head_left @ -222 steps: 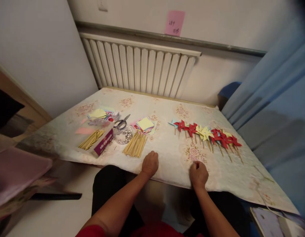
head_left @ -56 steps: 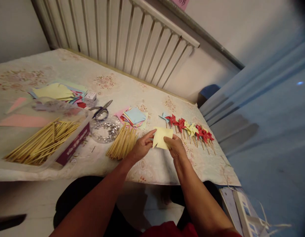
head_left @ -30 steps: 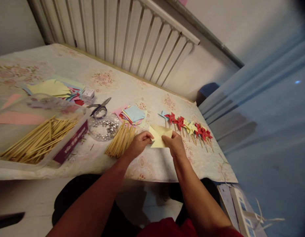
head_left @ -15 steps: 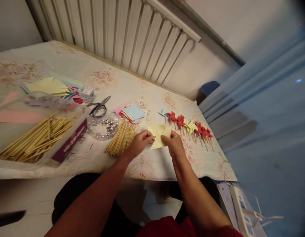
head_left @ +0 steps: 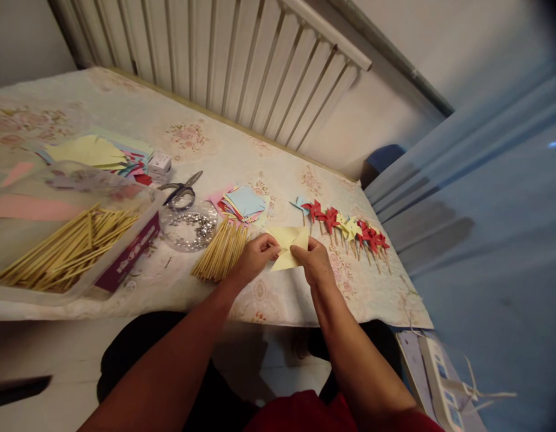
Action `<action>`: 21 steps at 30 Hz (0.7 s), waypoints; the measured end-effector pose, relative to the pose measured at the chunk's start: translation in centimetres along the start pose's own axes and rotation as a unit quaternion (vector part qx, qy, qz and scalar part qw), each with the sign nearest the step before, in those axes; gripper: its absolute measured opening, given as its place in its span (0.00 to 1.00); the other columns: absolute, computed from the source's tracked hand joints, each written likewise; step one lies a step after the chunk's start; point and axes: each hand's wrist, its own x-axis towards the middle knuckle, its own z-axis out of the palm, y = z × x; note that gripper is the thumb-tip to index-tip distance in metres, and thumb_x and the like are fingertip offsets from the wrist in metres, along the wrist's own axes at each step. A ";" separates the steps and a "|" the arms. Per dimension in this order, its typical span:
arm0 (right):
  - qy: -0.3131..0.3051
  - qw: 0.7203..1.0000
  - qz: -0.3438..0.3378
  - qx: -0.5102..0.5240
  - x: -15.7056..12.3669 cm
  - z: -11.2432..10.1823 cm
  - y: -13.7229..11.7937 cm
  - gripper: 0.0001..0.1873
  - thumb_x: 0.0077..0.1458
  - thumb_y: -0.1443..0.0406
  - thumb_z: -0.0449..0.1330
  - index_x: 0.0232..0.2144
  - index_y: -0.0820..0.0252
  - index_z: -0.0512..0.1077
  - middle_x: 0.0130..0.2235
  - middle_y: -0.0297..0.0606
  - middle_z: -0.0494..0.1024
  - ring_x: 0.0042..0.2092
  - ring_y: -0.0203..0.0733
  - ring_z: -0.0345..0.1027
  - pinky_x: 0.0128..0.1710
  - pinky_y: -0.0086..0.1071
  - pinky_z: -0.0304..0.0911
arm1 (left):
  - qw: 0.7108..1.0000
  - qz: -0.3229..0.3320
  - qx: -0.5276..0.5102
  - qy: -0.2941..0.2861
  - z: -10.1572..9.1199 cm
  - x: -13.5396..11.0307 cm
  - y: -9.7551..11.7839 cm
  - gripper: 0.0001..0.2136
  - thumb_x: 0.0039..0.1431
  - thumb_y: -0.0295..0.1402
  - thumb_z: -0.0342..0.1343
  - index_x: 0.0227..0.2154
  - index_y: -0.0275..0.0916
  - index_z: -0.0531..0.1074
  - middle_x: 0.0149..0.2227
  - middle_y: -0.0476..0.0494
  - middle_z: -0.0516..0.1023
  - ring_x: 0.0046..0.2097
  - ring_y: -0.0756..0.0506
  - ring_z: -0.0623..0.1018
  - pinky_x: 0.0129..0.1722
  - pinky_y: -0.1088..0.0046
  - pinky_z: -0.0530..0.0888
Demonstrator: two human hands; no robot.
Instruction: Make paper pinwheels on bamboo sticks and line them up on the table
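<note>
A yellow paper square (head_left: 284, 239) with cut corners is held above the table between both hands. My left hand (head_left: 258, 254) pinches its left side; the thumb and finger are closed, and what lies right under the fingertips is hidden. On the other side, my right hand (head_left: 314, 259) grips the paper with the thumb on top, near a folded flap. A bundle of thin wooden sticks (head_left: 220, 250) lies just left of my left hand. Beyond it is a stack of coloured paper squares (head_left: 246, 202). Finished paper pinwheels (head_left: 330, 217) in red, yellow and blue lie to the right.
A plastic bin (head_left: 145, 240) of sticks stands at the left. Beside it are a round dish of small metal pieces (head_left: 190, 227), scissors (head_left: 182, 190), a small box (head_left: 159, 167) and paper scraps (head_left: 86, 151). A power strip (head_left: 442, 384) sits low at the right.
The paper's flaps have been folded further toward its middle, and my right thumb has moved slightly left with them. The left fingers have moved inward a little.
</note>
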 end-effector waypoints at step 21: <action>-0.008 1.000 0.012 -0.012 -0.4 0.6 0.0 0.13 0.36 0.64 0.65 0.29 0.61 0.74 0.26 0.30 0.76 0.25 0.35 0.65 0.28 0.29 0.61 | 0.999 -0.027 0.037 0.029 0.2 0.0 0.0 0.08 0.50 0.35 0.57 0.25 0.39 0.64 0.23 0.54 0.68 0.26 0.51 0.69 0.28 0.75 0.64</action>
